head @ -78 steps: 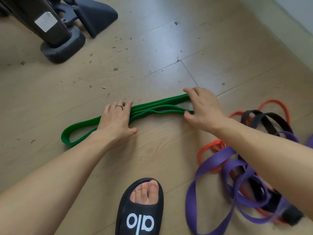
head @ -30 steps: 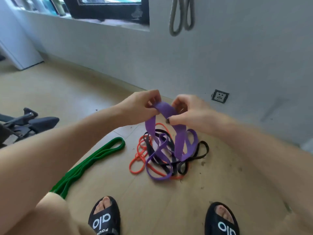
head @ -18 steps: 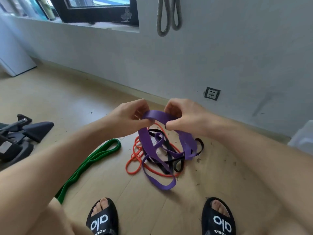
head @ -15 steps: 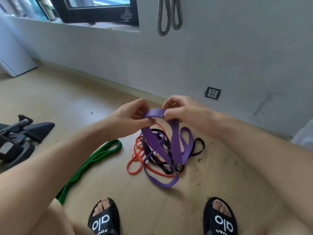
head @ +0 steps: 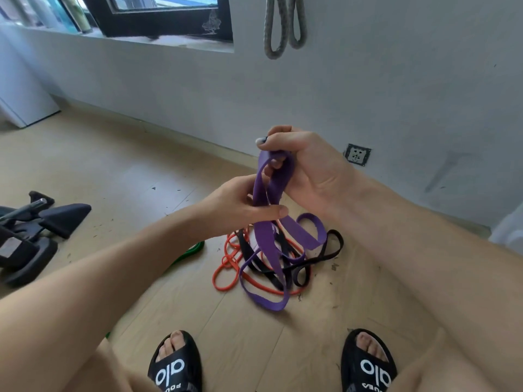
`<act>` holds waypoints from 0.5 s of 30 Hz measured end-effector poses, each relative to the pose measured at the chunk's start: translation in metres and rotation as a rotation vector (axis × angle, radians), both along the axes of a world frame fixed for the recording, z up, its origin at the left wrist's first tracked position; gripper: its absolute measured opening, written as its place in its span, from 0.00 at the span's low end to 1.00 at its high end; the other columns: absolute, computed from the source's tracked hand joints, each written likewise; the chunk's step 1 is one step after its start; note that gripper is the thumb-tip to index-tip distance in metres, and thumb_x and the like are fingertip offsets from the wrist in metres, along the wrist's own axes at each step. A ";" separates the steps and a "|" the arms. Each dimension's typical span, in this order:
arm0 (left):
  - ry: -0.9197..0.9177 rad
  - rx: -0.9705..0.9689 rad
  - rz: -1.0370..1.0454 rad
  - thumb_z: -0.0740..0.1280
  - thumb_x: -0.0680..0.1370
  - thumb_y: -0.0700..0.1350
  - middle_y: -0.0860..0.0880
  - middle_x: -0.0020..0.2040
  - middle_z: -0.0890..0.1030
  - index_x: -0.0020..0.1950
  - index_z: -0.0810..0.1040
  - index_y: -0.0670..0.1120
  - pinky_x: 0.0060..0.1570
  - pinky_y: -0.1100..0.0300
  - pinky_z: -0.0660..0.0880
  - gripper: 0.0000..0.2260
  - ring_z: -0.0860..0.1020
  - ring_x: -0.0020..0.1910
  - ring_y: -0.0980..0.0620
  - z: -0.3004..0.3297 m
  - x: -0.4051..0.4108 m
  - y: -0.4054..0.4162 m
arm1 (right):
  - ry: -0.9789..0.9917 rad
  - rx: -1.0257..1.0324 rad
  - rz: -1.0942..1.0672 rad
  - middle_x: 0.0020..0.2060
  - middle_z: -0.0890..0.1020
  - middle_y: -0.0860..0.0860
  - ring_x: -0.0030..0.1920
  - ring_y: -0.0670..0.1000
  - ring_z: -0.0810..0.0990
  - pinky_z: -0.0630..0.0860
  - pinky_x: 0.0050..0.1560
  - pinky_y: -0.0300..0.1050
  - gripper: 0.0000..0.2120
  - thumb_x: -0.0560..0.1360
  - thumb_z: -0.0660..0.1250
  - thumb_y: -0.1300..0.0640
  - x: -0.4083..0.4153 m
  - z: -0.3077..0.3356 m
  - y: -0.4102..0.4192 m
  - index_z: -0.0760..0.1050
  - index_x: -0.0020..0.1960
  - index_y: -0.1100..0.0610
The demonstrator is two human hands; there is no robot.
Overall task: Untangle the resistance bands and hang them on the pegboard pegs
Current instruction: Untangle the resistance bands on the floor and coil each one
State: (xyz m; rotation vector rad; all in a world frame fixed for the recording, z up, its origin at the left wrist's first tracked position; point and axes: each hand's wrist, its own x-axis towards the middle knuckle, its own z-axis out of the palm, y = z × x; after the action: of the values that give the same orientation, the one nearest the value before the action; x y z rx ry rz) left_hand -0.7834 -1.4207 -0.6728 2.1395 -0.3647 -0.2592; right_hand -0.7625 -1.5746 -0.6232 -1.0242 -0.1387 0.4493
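Note:
A wide purple band (head: 266, 244) hangs from both hands above the floor. My right hand (head: 305, 165) grips its top loop at the higher point. My left hand (head: 240, 205) pinches the same band just below, thumb across it. The purple band's lower loops trail into a tangle on the floor with an orange band (head: 226, 278) and a black band (head: 331, 250). A green band (head: 189, 253) lies on the floor to the left, mostly hidden behind my left forearm. A grey band (head: 284, 24) hangs on the wall above; its peg is out of view.
Dark exercise equipment (head: 31, 230) stands on the floor at the left. A wall socket (head: 357, 154) sits low on the grey wall. My two feet in black slides (head: 175, 366) (head: 368, 363) stand at the near edge. A window sill (head: 158, 41) runs along the upper left.
I left the green band on the floor and picked up the purple one. My right hand has risen with its top loop; my left hand has slid lower along it.

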 end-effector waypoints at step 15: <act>-0.141 -0.037 0.011 0.78 0.69 0.55 0.37 0.35 0.72 0.46 0.75 0.37 0.34 0.50 0.73 0.23 0.73 0.31 0.43 0.021 -0.001 0.012 | 0.006 -0.011 -0.135 0.31 0.70 0.54 0.34 0.52 0.72 0.77 0.37 0.44 0.12 0.74 0.66 0.69 0.022 -0.010 -0.032 0.76 0.34 0.60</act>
State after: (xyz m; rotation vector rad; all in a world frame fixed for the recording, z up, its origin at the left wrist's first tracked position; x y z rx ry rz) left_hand -0.7847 -1.4083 -0.6519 2.1282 -0.4354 -0.0950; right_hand -0.7401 -1.6063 -0.6331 -1.0361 -0.0610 0.3313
